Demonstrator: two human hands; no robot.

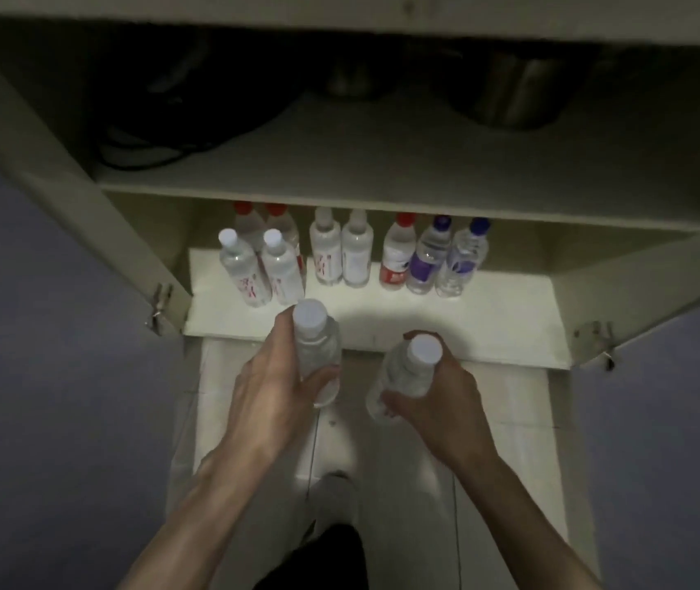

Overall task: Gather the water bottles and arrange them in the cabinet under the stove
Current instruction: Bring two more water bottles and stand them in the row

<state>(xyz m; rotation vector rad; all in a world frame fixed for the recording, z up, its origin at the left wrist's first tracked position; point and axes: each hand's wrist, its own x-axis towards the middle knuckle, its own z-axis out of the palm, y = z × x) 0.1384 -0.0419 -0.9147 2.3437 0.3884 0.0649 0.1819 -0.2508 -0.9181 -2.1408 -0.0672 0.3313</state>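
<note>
My left hand (pixel 273 376) grips a clear water bottle with a white cap (pixel 316 338), held upright just in front of the cabinet's bottom shelf (pixel 489 317). My right hand (pixel 437 398) grips a second white-capped water bottle (pixel 408 368), tilted slightly left, over the floor before the shelf edge. On the bottom shelf stand several bottles: two white-capped ones (pixel 254 266) in front at the left with red-capped ones behind, two spray-top bottles (pixel 339 253) in the middle, a red-labelled bottle (pixel 397 253), and two blue-capped bottles (pixel 446 257) at the right.
The cabinet doors stand open on both sides, left door (pixel 63 172) and right door (pixel 659 291). The upper shelf (pixel 382 163) carries dark pots, a metal pot (pixel 514 95) and black cables. White tiled floor (pixel 489 440) lies below my arms.
</note>
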